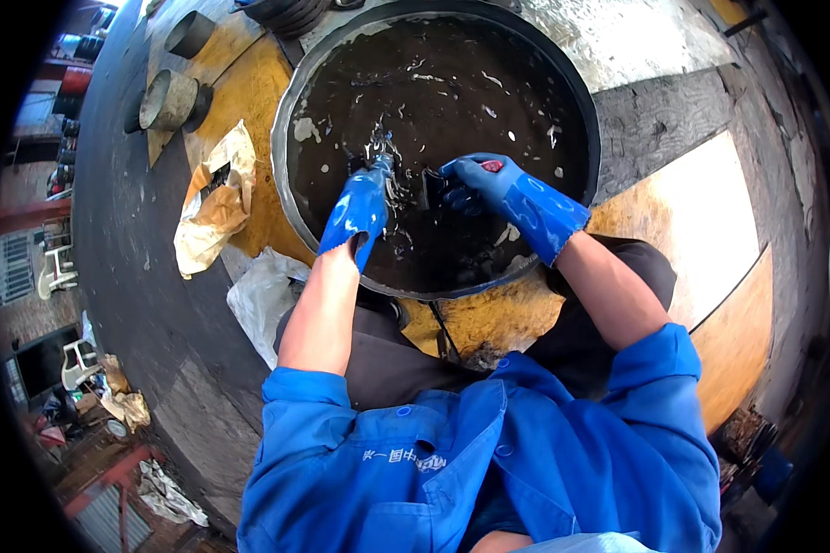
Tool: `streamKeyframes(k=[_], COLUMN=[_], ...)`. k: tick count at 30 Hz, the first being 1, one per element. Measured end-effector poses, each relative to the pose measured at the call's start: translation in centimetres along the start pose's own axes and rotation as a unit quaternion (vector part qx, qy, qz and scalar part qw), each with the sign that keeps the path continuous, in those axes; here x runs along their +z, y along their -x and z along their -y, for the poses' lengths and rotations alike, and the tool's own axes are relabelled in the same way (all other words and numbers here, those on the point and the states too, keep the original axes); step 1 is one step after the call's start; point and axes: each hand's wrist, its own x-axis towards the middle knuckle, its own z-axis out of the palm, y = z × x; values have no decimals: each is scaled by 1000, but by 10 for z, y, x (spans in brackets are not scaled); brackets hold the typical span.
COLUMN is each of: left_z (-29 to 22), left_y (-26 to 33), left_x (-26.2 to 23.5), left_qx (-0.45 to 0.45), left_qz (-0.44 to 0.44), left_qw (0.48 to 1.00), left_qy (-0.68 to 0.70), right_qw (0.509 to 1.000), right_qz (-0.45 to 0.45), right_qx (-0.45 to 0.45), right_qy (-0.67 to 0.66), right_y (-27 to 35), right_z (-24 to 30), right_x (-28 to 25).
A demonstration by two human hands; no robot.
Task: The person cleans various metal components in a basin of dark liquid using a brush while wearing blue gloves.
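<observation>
A large round metal tub (283, 175) holds dark, murky liquid (433, 83) with pale flecks and glints on it. My left hand (363, 201), in a blue rubber glove, is closed at the liquid's surface; splashes and glare around its fingertips hide what it grips. To its right, my right hand (507, 191), gloved alike, is closed around a tool with a red handle (492, 167). A dark, flat-edged piece (432, 190) shows just left of the right fingers, probably the tool's head; its kind is unclear.
Left of the tub lie a crumpled brown paper bag (219, 207) and a clear plastic bag (266, 293). Farther off stand a metal can (168, 100) and a dark cylinder (190, 34). Wooden boards (701, 249) cover the ground at right. My legs flank the tub's near side.
</observation>
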Motion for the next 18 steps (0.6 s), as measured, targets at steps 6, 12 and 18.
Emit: streamKeyframes(k=[6, 12, 18], left_z=[-29, -27, -42], left_y=[20, 21, 24], left_x=[-28, -42, -39], left_qx=[-37, -34, -55], left_qz=[-120, -116, -111], left_qw=[964, 965, 955], left_qy=[233, 231, 268], right_qw=[964, 814, 780], right_qz=[-81, -69, -140], right_qx=[-171, -482, -488], right_qy=[187, 318, 365], right_y=[6, 2, -6], right_z=[8, 12, 14], right_x=[9, 25, 20])
